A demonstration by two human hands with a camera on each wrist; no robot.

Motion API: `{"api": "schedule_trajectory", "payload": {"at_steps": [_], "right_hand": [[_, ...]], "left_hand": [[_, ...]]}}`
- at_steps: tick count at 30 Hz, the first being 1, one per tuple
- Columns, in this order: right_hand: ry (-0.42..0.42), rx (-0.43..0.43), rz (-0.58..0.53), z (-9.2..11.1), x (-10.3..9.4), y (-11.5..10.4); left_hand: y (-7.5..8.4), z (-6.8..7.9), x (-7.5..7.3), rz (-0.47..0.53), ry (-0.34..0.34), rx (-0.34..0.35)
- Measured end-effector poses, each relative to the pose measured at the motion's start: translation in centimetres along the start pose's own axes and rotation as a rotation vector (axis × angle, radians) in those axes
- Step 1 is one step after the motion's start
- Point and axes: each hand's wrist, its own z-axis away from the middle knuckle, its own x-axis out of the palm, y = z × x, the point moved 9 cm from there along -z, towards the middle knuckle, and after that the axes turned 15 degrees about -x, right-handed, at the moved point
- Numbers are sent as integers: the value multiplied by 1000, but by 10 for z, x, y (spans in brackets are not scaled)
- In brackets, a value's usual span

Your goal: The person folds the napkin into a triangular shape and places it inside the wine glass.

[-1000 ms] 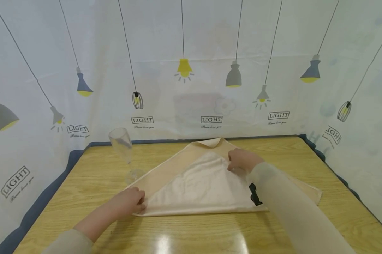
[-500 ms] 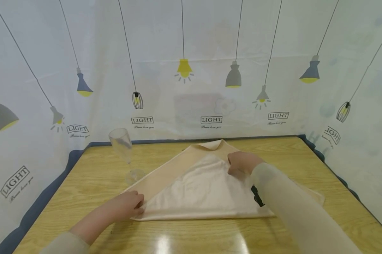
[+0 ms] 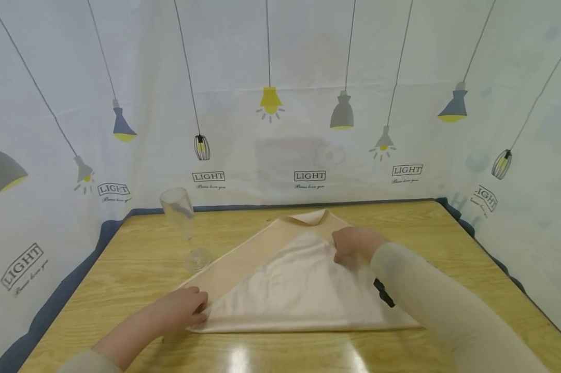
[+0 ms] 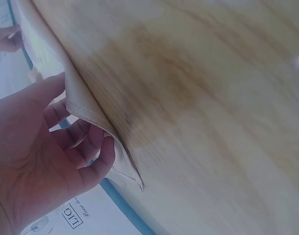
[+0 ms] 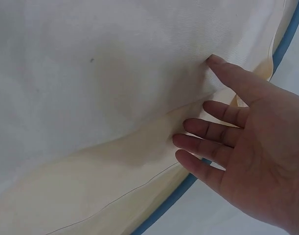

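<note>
A cream, satin-like cloth [image 3: 290, 290] lies folded over into a rough triangle, its long fold towards me. At its left corner my left hand [image 3: 183, 309] holds the edge; in the left wrist view the thumb lies against the fold and the other fingers [image 4: 93, 169] curl near the hem. My right hand [image 3: 355, 242] rests on the upper layer near the far point. Its fingers [image 5: 208, 129] are spread and fairly straight in the right wrist view, touching the fabric. The cloth's right corner is hidden behind my right sleeve.
A clear champagne flute [image 3: 180, 212] stands upright on the wooden table [image 3: 136, 254], its foot close to the cloth's left edge. Behind the table hangs a white curtain [image 3: 234, 114] printed with lamps, with dark blue edging around the tabletop.
The cloth has slid towards me along with both hands. Its left corner has also shifted slightly left. The flute has stayed where it was.
</note>
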Motion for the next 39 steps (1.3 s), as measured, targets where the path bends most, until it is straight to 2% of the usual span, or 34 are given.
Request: {"api": "schedule_trajectory", "payload": {"at_steps": [5,11,16,20,27,32,39], "right_hand": [[-23,-12,-8,1,2,-4],[2,-56,31,-6,-2,-10],[59,-35,56,-17,-7,-8],[120,-7,27,-25,-9,-1],[204,-8,5,-33,-8,2],[193,8,-31,-37,-5,0],[171,13,-26,-42,-9,-1]], "left_hand": [[0,2,1,0,-19,6],[-6,2,6,9,-50,-3],[-8,2,7,16,-60,0],[-7,2,7,23,-62,12],[-3,3,9,22,-38,28],[-1,5,8,29,-39,19],[0,6,3,14,-22,27]]}}
